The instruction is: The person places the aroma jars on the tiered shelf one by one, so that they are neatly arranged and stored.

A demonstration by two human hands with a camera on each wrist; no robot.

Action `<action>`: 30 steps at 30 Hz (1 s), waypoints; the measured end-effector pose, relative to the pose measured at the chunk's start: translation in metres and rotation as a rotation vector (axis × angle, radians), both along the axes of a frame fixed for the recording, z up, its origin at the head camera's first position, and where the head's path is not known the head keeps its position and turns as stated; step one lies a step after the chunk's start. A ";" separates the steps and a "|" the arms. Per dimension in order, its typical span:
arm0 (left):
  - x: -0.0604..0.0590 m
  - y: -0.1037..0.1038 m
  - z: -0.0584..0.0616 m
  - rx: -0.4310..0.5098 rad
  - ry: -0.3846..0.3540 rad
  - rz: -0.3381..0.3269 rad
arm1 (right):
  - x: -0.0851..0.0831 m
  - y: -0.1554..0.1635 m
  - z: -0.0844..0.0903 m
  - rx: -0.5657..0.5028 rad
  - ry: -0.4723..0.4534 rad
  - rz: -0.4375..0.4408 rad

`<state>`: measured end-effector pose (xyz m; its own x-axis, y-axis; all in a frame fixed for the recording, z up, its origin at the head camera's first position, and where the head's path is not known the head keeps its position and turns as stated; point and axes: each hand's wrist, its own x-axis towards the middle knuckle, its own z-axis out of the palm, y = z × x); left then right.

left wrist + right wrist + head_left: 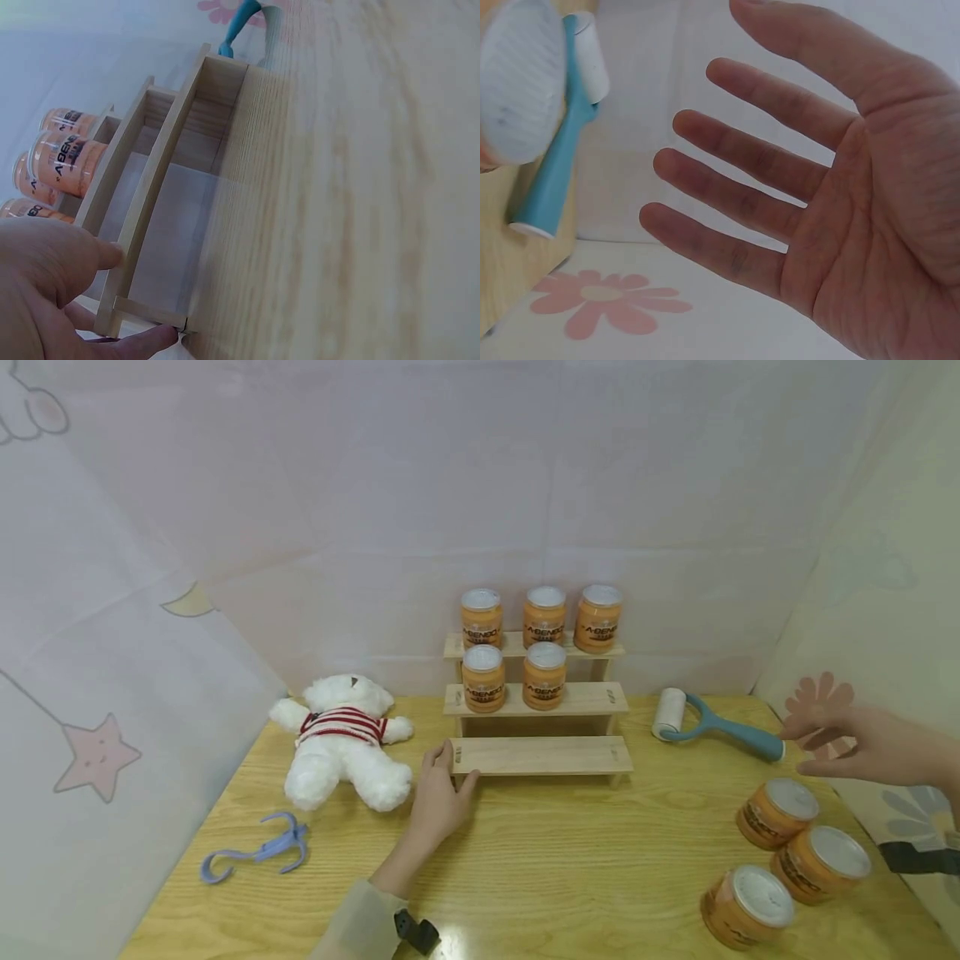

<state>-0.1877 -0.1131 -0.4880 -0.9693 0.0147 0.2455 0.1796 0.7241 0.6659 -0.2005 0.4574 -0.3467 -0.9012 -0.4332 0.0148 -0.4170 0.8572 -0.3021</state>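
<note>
My left hand [438, 795] grips the left end of the lowest step of a three-step wooden shelf [543, 755]. In the left wrist view its thumb [109, 255] lies on the step's front edge, with fingers around the end. Orange lidded jars stand on the shelf: three on the top step, including a right-hand jar [597, 620], and two on the middle one, including a left-hand jar [483, 680]. Fingers spread, my right hand [873, 747] hovers at the far right, holding nothing. Below it three more jars, one nearest the front [742, 910], stand on the table.
A white teddy bear [341, 739] in a striped top lies left of the shelf. Nearer the front left is a purple hook-shaped object [262, 850]. A blue-handled lint roller [716, 724] lies right of the shelf. Cloth walls [420, 485] enclose the table.
</note>
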 end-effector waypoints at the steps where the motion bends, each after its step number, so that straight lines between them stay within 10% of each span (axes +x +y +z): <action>1: 0.000 0.000 0.000 0.002 -0.005 0.000 | 0.001 0.001 -0.004 -0.006 -0.021 0.009; 19: 0.000 -0.001 0.001 0.009 -0.028 -0.009 | 0.016 0.006 -0.051 -0.082 -0.170 0.193; 30: -0.001 0.000 0.001 0.006 -0.027 -0.008 | 0.004 -0.009 -0.042 -0.069 0.036 0.311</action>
